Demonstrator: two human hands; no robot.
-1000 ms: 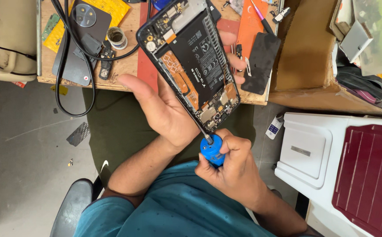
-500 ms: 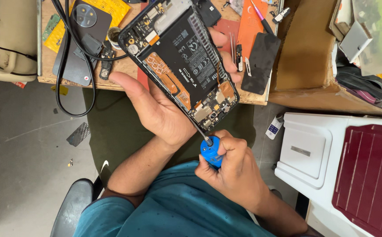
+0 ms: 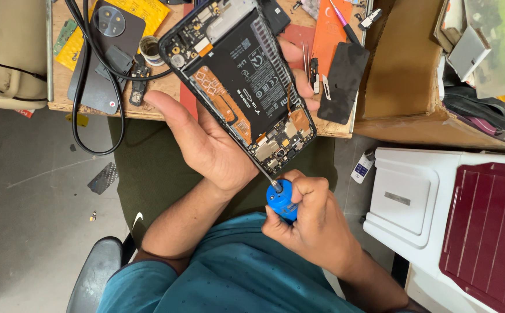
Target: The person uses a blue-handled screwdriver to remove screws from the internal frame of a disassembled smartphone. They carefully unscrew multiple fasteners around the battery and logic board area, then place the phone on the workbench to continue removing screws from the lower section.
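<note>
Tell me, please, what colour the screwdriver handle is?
Blue; the screwdriver handle shows best in the head view, held in the right hand.

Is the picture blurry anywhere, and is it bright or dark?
Head view: even daylight, soft shadows; the opened phone in the left hand is sharp, the right hand gripping the blue screwdriver too; the clutter at the top right edge looks washed out and bent.
</note>
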